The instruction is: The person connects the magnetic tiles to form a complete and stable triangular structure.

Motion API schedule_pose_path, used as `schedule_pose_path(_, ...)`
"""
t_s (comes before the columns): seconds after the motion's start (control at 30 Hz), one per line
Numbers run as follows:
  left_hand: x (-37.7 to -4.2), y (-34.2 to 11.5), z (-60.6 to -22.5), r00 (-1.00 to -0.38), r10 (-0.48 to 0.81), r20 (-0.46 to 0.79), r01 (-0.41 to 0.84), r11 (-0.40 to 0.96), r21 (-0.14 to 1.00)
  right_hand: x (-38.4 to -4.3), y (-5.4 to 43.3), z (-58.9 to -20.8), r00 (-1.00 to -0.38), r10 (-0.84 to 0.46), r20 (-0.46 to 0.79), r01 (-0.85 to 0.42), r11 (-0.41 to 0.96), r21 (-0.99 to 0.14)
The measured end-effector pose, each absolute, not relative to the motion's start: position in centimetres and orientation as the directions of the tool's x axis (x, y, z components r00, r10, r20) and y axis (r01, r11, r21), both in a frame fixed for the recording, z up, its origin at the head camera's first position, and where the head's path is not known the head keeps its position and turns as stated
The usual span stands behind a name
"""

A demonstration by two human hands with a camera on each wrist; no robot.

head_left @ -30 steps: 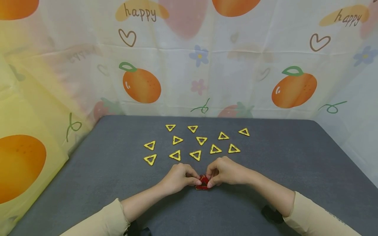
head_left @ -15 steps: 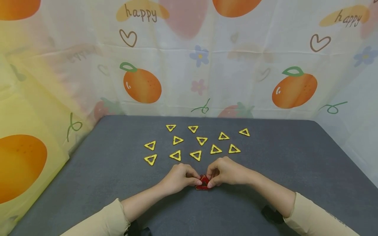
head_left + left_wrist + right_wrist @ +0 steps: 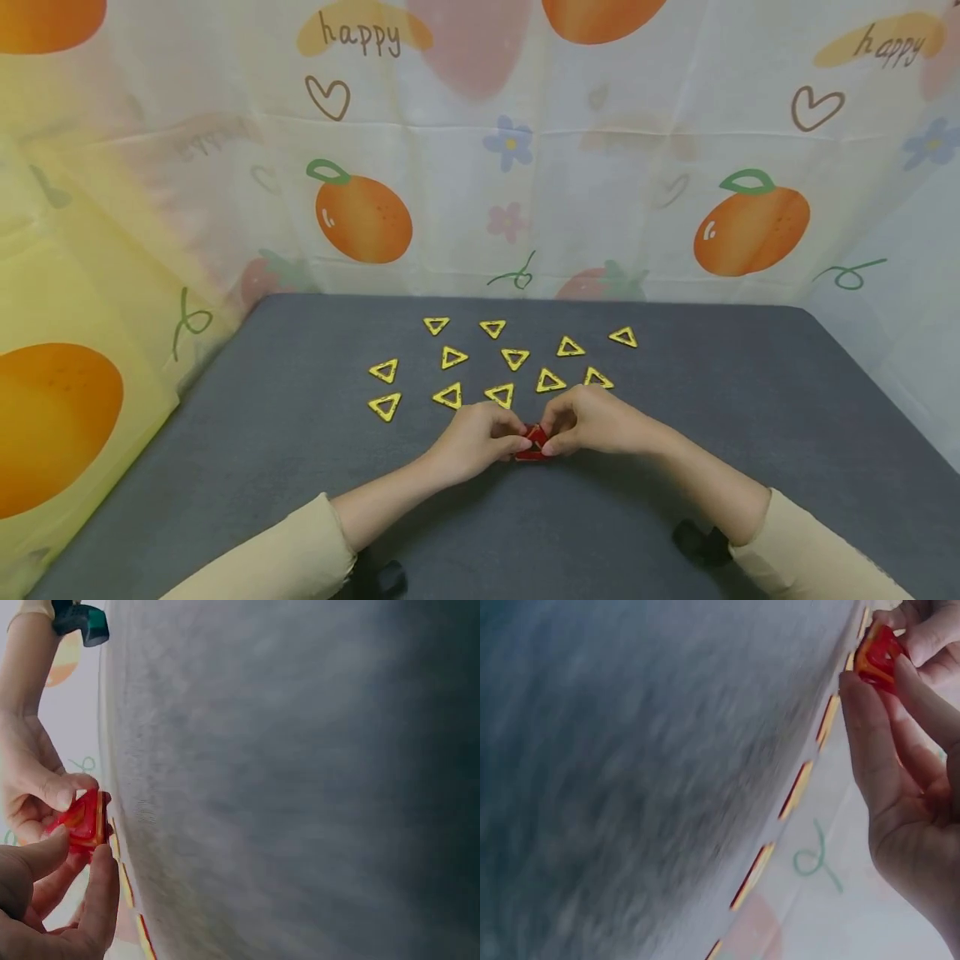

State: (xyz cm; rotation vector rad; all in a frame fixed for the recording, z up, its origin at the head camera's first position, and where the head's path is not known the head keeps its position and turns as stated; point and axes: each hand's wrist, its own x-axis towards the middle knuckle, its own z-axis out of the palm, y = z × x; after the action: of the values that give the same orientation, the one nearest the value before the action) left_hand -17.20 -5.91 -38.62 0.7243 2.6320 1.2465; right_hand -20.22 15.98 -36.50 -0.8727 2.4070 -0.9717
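Note:
A small red triangular piece [image 3: 531, 450] with yellow-orange edging is pinched between both hands, just in front of the yellow triangles. It looks layered, but fingers cover parts of it. My left hand [image 3: 483, 442] holds its left side with thumb and fingers. My right hand [image 3: 600, 421] pinches the right side. In the left wrist view the red triangle [image 3: 86, 821] is between the fingertips of both hands, its flat face with a triangular outline showing. In the right wrist view the red triangle [image 3: 879, 658] is also gripped at its edges, apparently held above the table.
Several hollow yellow triangles [image 3: 515, 359] lie spread over the far half of the grey table [image 3: 225, 467]. My right hand partly covers the nearest right one [image 3: 597, 377]. A printed cloth [image 3: 450, 208] hangs behind the table. Dark devices sit at both wrists.
Both hands, still gripping the red triangle, have moved a little forward and to the right, most of it in the last half second. The yellow triangles have stayed in place.

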Motion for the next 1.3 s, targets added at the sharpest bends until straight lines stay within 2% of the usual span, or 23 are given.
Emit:
schedule_pose_path(0.37,-19.7,-0.9,-36.7,-0.903,0.41,0.126,0.367,0.587,0.721,-22.4,20.6,-35.4,-0.839,-0.534,-0.099,-0.31,0.62,-0.721)
schedule_pose_path(0.53,-20.7,1.9,-36.0,-0.918,0.367,0.152,0.362,0.614,0.701,-23.2,23.2,-34.7,-0.874,-0.48,-0.079,-0.278,0.626,-0.728)
schedule_pose_path(0.73,-21.7,5.3,-36.1,-0.937,0.308,0.165,0.325,0.591,0.738,-23.7,26.2,-34.3,-0.907,-0.414,-0.083,-0.209,0.611,-0.764)
schedule_pose_path(0.9,-22.2,8.0,-36.3,-0.95,0.289,0.119,0.265,0.541,0.798,-24.1,28.7,-34.5,-0.931,-0.356,-0.084,-0.169,0.621,-0.766)
schedule_pose_path(1.13,-22.6,11.3,-36.7,-0.95,0.309,0.036,0.222,0.59,0.776,-24.9,31.6,-34.9,-0.953,-0.291,-0.088,-0.135,0.662,-0.737)
schedule_pose_path(1.3,-22.8,13.2,-37.2,-0.95,0.313,-0.008,0.184,0.578,0.795,-25.4,33.1,-35.2,-0.96,-0.26,-0.102,-0.112,0.693,-0.712)
